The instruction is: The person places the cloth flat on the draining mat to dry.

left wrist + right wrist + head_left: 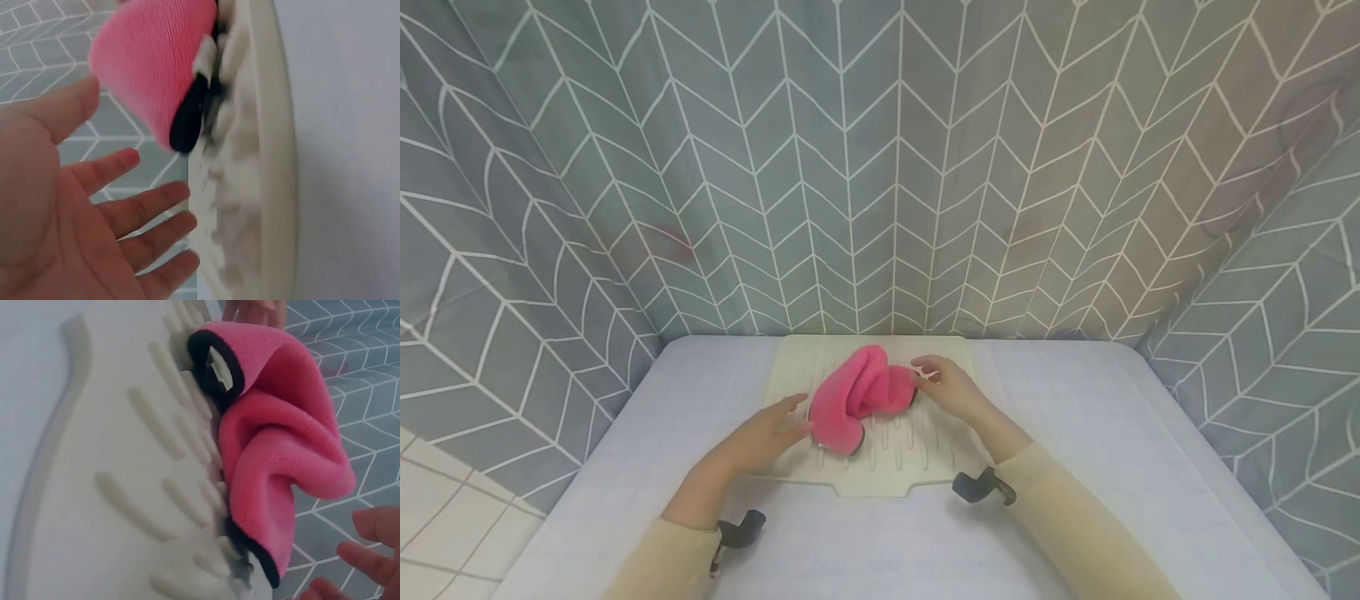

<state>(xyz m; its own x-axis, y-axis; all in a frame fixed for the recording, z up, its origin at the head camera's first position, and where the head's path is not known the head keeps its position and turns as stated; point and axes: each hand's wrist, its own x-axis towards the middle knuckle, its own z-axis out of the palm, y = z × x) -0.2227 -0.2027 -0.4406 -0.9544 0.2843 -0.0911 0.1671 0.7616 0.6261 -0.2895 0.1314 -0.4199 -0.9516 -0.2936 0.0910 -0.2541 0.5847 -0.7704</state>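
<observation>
A crumpled pink cloth [859,397] with black edging lies on a cream ribbed mat [917,454]. My left hand [778,427] is at the cloth's near left end, palm open and fingers straight. In the left wrist view the left hand [94,231] is just short of the cloth [153,62], beside the mat [269,187]. My right hand [938,382] is at the cloth's right end with fingers relaxed. In the right wrist view its fingertips [369,550] stand slightly apart from the cloth [281,437] on the mat [94,487].
The mat sits at the back middle of a pale lavender table [1090,425]. A grey curtain with a white chevron pattern [880,167] encloses the back and both sides. Black camera clips [981,486] sit on both wrists.
</observation>
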